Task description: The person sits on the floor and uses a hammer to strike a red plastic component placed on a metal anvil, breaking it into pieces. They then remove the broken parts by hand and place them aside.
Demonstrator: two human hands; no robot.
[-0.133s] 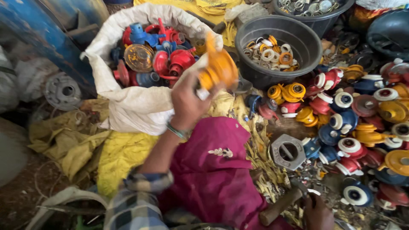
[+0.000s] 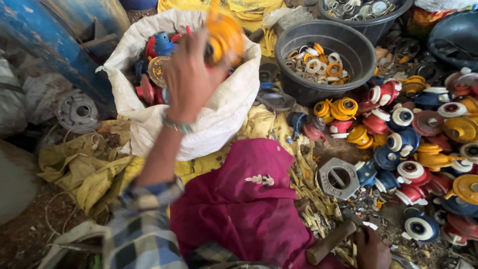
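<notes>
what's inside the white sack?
The white sack holds red, blue and orange plastic parts, seen through its open mouth. The left hand, gripping an orange part, covers the middle of the opening; anything deeper is hidden by the sack wall.

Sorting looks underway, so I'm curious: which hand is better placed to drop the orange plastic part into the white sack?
Left, probably. The left hand already holds the orange part right above the open white sack; the right hand is low, gripping a hammer handle.
</notes>
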